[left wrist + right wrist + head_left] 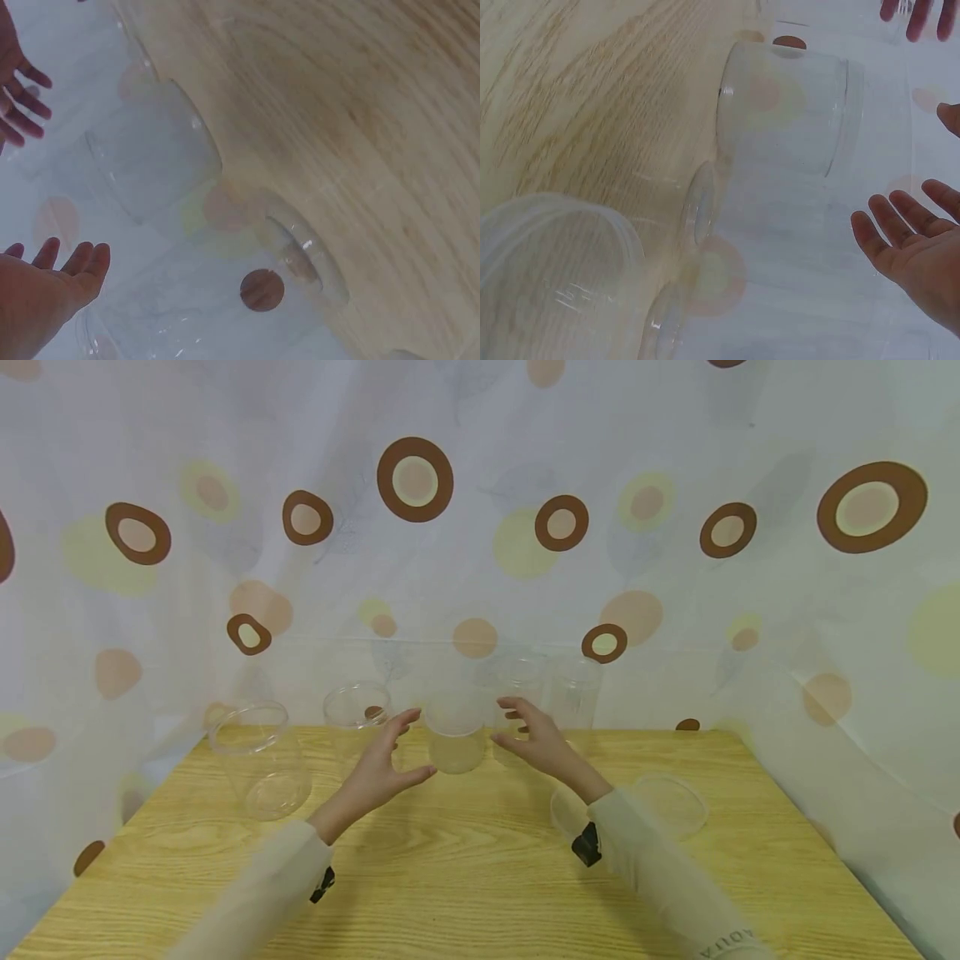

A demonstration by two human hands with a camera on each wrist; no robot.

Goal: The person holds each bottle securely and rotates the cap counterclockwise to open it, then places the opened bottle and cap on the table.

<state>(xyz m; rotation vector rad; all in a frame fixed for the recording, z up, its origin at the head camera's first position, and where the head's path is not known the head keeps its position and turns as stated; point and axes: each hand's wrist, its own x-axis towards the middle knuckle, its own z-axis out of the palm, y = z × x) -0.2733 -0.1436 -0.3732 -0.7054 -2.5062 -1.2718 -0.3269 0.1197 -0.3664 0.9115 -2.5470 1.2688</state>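
A clear cylindrical container (456, 745) with a cloudy look stands upright near the table's far edge, between the two hands. On its left side is my left hand (377, 770), thumb and fingers spread apart. Opposite it, my right hand (542, 742) has its fingers loosely bent. Neither hand holds anything. In the right wrist view, a gap shows between the right hand (922, 247) and the clear container (787, 112). The left wrist view likewise has the left hand (49, 292) apart from the container (154, 154).
Left of the middle stand two open clear containers, a wide one (273, 777) and another (352, 706). Two more clear containers (517, 672) rise behind the right hand. Thin clear round lids (670, 806) lie on the wooden table (450, 893). A dotted sheet (480, 568) hangs behind.
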